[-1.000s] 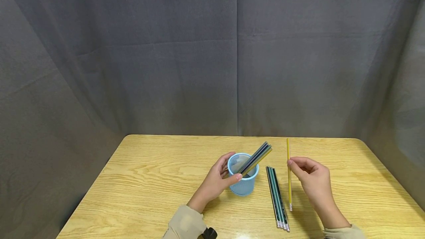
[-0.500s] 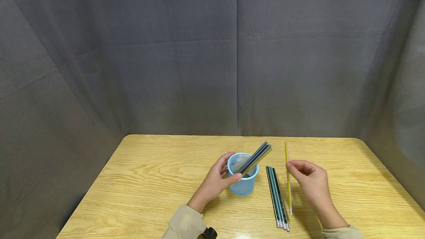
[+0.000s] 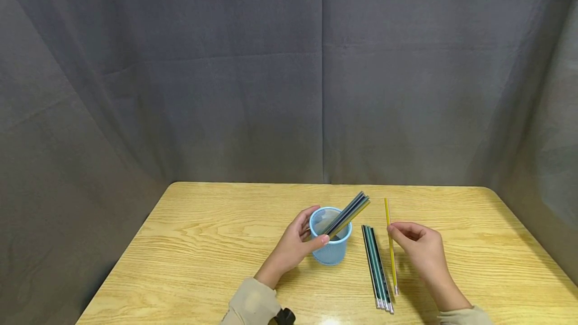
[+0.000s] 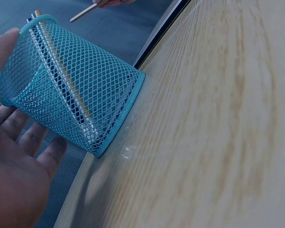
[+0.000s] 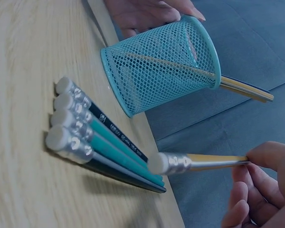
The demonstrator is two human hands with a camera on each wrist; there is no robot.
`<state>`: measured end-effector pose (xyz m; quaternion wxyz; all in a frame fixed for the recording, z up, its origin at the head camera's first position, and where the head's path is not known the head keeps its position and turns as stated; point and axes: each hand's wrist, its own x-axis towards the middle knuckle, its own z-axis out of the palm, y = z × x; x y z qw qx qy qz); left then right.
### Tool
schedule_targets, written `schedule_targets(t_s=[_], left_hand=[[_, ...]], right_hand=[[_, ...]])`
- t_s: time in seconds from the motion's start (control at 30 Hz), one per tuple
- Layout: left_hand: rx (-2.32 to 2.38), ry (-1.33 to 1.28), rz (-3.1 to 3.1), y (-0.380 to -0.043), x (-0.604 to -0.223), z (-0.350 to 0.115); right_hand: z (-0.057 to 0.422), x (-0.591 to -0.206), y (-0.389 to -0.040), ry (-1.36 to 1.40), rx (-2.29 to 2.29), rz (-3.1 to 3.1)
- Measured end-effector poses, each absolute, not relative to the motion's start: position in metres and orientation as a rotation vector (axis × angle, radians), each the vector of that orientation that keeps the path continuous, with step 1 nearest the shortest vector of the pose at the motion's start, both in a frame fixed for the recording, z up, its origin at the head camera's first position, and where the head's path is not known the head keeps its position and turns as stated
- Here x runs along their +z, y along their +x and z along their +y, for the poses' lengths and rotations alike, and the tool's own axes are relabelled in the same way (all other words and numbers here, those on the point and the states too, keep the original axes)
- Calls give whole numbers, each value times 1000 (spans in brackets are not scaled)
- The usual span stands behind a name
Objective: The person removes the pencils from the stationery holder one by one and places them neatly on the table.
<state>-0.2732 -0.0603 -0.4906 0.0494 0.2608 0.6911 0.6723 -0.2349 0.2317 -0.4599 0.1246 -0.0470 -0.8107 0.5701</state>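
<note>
My left hand [image 3: 293, 247] holds a light blue mesh pencil cup [image 4: 76, 80], thumb at the rim and fingers along its far side. Several pencils [image 3: 346, 216], dark ones and a yellow one among them, lean out of the cup toward the right. Between thumb and fingertips my right hand [image 3: 422, 247] pinches a yellow pencil [image 5: 213, 161], its white eraser end pointing toward me and low over the table. To the left of that pencil, several green and black pencils [image 3: 377, 267] lie side by side on the table, eraser ends toward me.
The wooden table [image 3: 203, 245] carries everything, and its far edge meets a grey curtain [image 3: 235, 114]. More curtain closes in the left and right sides. Near my left sleeve shows a small black object [image 3: 285, 316].
My right hand has moved slightly toward me and to the left, bringing the yellow pencil nearer to the row of pencils. The left hand and the cup stay in place.
</note>
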Motion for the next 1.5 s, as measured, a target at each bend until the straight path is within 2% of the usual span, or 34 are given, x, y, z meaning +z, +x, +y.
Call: schedule_targets(t_s=[0.33, 0.63, 0.97, 1.23, 1.5], left_hand=[[2060, 778, 2068, -258, -465, -60], [2062, 768, 2076, -271, -487, -59], [2066, 782, 2039, -258, -465, -60], [2051, 778, 2078, -270, -486, -60], [2037, 787, 2124, -272, -491, -60]], right_hand=[[234, -466, -236, -150, 1666, -2414], [234, -473, -237, -156, 1691, -2426], [232, -478, -236, -184, 1663, -2455], [231, -480, -234, -224, 1644, -2522], [231, -483, -235, -242, 1646, -2551]])
